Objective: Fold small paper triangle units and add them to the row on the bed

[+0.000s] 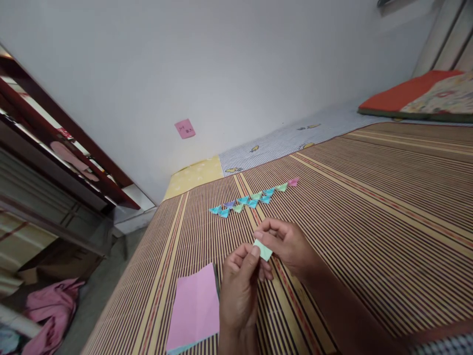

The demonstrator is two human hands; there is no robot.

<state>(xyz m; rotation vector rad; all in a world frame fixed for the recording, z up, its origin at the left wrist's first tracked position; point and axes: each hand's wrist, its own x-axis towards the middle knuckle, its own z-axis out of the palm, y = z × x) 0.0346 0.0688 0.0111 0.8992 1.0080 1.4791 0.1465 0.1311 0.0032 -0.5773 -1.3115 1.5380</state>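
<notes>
A small piece of folded pale green paper (263,250) is pinched between both of my hands above the striped mat. My left hand (241,281) grips its lower left side with the thumb on top. My right hand (286,242) holds the upper right corner between thumb and fingers. Beyond my hands lie two uneven rows of small folded paper pieces (253,202) in blue, green, purple and pink. Left of my left hand lies a stack of paper sheets (195,306), pink on top with a blue edge showing beneath.
The striped mat (369,197) covers the bed up to a white wall with a pink note (185,128) on it. An orange and floral folded cushion (410,96) sits at the far right. Pink cloth (53,313) lies down at the left, past the bed's edge.
</notes>
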